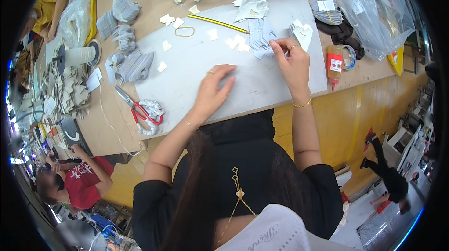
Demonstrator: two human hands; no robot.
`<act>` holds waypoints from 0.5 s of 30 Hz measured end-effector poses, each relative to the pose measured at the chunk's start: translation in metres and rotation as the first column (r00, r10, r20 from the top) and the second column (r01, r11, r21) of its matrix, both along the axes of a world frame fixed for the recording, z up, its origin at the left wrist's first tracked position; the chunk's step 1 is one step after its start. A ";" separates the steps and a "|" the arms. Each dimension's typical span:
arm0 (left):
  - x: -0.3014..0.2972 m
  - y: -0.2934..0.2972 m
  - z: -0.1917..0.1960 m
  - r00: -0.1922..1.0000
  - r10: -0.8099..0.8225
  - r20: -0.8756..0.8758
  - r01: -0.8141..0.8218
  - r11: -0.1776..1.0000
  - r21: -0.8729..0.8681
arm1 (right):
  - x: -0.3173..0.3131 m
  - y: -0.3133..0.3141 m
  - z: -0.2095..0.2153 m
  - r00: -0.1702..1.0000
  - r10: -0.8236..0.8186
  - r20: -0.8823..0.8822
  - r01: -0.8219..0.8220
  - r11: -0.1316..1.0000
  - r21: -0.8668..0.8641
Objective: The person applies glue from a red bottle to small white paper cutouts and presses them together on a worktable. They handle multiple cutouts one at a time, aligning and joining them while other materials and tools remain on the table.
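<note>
Blue-grey flat pieces lie in a fan at the right tip of the yellow pencil. The right hand, right of the pencil, has thumb and finger close together by those pieces; I cannot tell if they pinch one. Below the pencil, the left hand is spread. A small white bit sits just under the pencil.

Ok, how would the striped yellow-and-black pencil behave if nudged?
The pencil is long and slim, so it may roll sideways. It looks straight, so it's probably stiff. Its tip sits close to the grey pieces, so pushing it right could disturb them.
</note>
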State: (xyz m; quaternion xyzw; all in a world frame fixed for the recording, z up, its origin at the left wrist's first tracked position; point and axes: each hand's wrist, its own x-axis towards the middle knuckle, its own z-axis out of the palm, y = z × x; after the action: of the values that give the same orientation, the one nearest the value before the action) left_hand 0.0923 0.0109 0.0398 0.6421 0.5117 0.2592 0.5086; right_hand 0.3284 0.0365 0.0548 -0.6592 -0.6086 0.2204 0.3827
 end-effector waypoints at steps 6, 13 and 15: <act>-0.068 -0.010 -0.012 0.914 0.269 -0.305 -0.129 0.903 0.411 | -0.008 0.026 -0.016 0.970 -0.042 0.241 0.083 0.983 -0.163; -0.116 -0.013 -0.021 0.754 0.498 -0.428 -0.222 0.807 0.548 | -0.021 0.038 -0.011 0.834 0.049 0.550 0.127 0.952 -0.278; -0.121 -0.013 -0.027 0.762 0.500 -0.411 -0.236 0.806 0.542 | -0.023 0.040 -0.007 0.817 0.093 0.569 0.119 0.938 -0.325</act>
State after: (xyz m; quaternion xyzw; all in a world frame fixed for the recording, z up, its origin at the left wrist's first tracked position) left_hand -0.0288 -0.0020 0.0132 0.6724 0.6754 0.2802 0.1150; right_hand 0.3055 0.0761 0.0477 -0.7557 -0.6425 0.1113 0.0603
